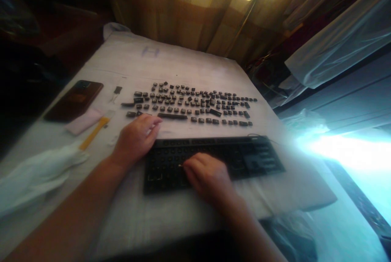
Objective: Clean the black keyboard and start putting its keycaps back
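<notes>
Dozens of loose keys [172,116] lie in rough rows on the worktop [189,66], just beyond our black keyboard [238,154] with its sockets exposed. Left of them we see a phone [75,101], pink pad [84,121], yellow strip [91,134] and white cloth [39,174]. Our right hand [207,174], partly hiding the keyboard, pinches a pale-tipped bit [180,166]; our left hand [137,134] curls at its corner, grip unclear.
</notes>
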`<state>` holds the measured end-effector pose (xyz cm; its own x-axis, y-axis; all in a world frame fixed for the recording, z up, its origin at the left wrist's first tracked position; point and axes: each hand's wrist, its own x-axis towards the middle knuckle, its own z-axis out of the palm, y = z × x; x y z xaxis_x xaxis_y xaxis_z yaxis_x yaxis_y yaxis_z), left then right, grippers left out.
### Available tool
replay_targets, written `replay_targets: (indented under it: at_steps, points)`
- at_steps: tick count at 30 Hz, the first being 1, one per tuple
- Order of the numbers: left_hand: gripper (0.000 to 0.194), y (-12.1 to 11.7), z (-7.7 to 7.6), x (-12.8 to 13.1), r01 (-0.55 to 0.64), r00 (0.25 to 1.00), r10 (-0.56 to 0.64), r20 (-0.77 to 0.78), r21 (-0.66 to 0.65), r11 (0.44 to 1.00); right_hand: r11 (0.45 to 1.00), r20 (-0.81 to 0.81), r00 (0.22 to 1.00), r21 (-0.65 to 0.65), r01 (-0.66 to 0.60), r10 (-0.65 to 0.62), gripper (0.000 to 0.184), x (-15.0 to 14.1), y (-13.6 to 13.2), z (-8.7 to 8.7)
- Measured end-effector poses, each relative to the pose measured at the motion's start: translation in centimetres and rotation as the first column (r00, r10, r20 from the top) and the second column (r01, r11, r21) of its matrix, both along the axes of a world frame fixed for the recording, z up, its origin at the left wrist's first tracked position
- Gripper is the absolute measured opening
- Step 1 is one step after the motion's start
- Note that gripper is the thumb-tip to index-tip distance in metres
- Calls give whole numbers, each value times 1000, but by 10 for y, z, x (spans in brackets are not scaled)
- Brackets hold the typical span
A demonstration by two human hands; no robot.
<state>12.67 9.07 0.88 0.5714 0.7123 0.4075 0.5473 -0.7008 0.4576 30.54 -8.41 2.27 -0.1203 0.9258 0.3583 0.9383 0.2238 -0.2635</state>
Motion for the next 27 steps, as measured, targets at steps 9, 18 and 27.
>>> replay_targets:
  at_steps: [9, 18, 27]
  points:
    - [29, 0, 0, 1, -3, 1000, 3, -1, -10, 1000, 1000, 60, 998, 31, 8, -9, 28, 1, 3, -3]
    - [29, -1, 0, 1, -5, 1000, 5, -13, -2, 1000, 999, 30, 999, 38, 25, -26, 29, -2, 3, -3]
    - [29, -1, 1, 1, -1, 1000, 1, -5, -11, 1000, 1000, -32, 999, -14, 1, -2, 23, 3, 0, 0]
